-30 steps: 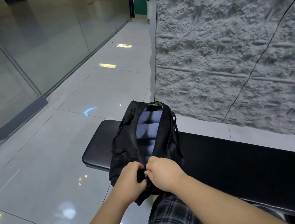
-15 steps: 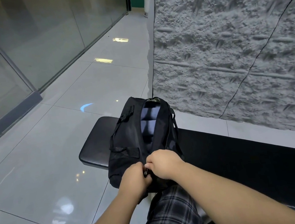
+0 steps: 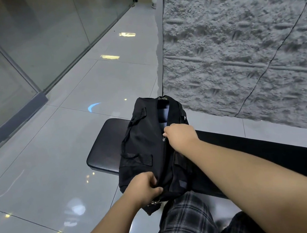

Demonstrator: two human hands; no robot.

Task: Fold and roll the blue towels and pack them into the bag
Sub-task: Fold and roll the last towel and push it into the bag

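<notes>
1. While zipping proceeds, lies lengthwise on the end of the bench [image 3: 105,153], near end overhanging toward the lap: the black bag [image 3: 152,145], placed so for an easy reach along its top seam.
2. Grips the bag's near end, fingers and thumb curled round a fold of fabric: left hand [image 3: 145,187]. Probably anchors the cloth so the zipper has something taut to run against.
3. Sits roughly midway along the bag's top opening, fingertips pinched together, apparently on the zipper pull [image 3: 164,138], whose metal tab dangles just beneath: right hand [image 3: 180,135].
4. Closed seam on the near side of that pull; gaping open on the far side, toward the bag's far end.
5. Visible through that gap only as pale blue cloth inside the bag: blue towels [image 3: 163,116]. Rolled or not, cannot tell.
6. Judged nearly finished: packing seemingly done, only the far half of the zipper left to close.
</notes>
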